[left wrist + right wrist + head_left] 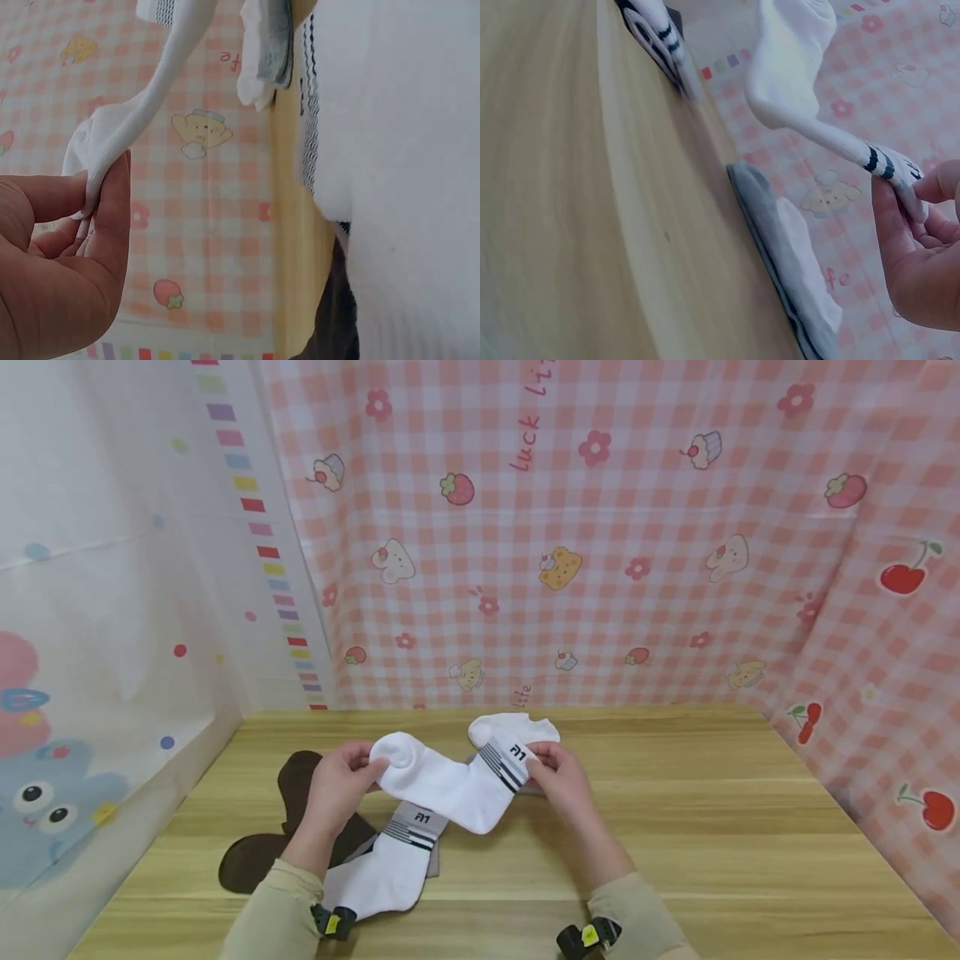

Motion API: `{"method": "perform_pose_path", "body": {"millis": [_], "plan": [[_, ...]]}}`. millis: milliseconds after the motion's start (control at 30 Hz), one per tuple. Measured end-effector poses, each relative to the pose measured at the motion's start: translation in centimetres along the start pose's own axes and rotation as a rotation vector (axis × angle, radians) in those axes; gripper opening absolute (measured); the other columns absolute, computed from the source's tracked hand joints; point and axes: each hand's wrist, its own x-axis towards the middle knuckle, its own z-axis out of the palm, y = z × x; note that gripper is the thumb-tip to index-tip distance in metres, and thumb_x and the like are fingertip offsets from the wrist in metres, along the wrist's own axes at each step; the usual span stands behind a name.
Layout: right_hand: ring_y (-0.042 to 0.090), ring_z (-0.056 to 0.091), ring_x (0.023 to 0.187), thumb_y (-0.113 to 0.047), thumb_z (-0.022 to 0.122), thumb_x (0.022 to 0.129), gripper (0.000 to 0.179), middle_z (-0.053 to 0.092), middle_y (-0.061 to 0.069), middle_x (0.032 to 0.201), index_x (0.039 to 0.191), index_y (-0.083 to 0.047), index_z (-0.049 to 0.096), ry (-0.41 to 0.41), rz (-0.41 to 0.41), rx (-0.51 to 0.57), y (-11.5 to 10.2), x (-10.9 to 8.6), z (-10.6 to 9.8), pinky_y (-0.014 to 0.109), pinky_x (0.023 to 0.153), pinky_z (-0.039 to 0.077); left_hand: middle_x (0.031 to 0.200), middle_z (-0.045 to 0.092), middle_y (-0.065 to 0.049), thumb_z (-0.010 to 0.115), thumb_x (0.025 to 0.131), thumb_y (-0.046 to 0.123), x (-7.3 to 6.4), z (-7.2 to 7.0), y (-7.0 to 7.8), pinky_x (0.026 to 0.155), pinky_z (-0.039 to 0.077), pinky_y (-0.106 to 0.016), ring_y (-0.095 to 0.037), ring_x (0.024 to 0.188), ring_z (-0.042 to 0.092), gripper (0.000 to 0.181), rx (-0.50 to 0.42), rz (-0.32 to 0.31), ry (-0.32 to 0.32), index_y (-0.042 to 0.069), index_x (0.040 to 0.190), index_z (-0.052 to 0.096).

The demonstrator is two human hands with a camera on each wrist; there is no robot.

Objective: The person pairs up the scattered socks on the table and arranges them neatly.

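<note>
A white sock (pixel 442 779) with dark stripes and black lettering at its cuff is stretched between both hands above the table. At the toe end, my left hand (pixel 335 785) pinches it between thumb and fingers. My right hand (pixel 564 783) pinches the cuff beside the lettering. In the right wrist view the sock (pixel 786 75) hangs clear of the tabletop, its heel bulging downward. A matching white striped sock (pixel 390 868) lies on the table near the left forearm, partly covering dark and grey fabric.
Dark brown socks (pixel 251 862) lie at the left of the wooden table (pixel 712 827). Behind the held sock rests a white sock (pixel 501 727); the right wrist view shows a grey sock (pixel 754 195) against white fabric. A checked curtain (pixel 637 618) hangs behind the table.
</note>
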Motion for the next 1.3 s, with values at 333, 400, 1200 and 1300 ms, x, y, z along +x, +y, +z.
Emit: {"method": "perform_pose_path", "body": {"millis": [333,400,1200,1300], "plan": [[0.014,0.063,0.085,0.002,0.057,0.095,0.027,0.065,0.018,0.104,0.118,0.015,0.057,-0.143,-0.001,-0.119,-0.5,0.2,-3.8,0.039,0.079,0.057,0.091,0.067,-0.015,0.068,0.09,0.0,-0.2,1.8,-0.1,0.071,0.058,-0.032,-0.018,0.079,0.064,0.018,0.029,0.032,-0.066,-0.008,0.107,0.065],[0.015,0.063,0.085,0.001,0.057,0.095,0.028,0.065,0.019,0.104,0.119,0.015,0.056,-0.179,0.016,-0.127,-0.6,0.2,-4.5,0.043,0.082,0.056,0.09,0.068,-0.014,0.069,0.09,-0.001,-0.2,2.2,0.0,0.07,0.058,-0.032,-0.018,0.078,0.064,0.018,0.042,0.045,-0.078,-0.008,0.105,0.066],[0.018,0.063,0.082,-0.004,0.063,0.094,0.021,0.065,0.013,0.093,0.105,0.012,0.058,-0.364,0.077,-0.29,-0.6,-0.1,-9.2,0.036,0.074,0.057,0.08,0.065,-0.008,0.069,0.088,-0.003,-0.9,5.5,-0.7,0.063,0.058,-0.035,-0.017,0.068,0.063,0.013,0.118,0.078,-0.2,-0.005,0.1,0.067],[0.019,0.063,0.081,-0.003,0.062,0.094,0.019,0.064,0.013,0.092,0.104,0.012,0.057,-0.371,0.076,-0.283,-0.4,-0.3,-9.6,0.036,0.074,0.058,0.079,0.065,-0.008,0.069,0.087,-0.004,-0.9,5.8,-0.9,0.062,0.057,-0.033,-0.017,0.067,0.063,0.012,0.117,0.085,-0.219,-0.005,0.1,0.067]]}}
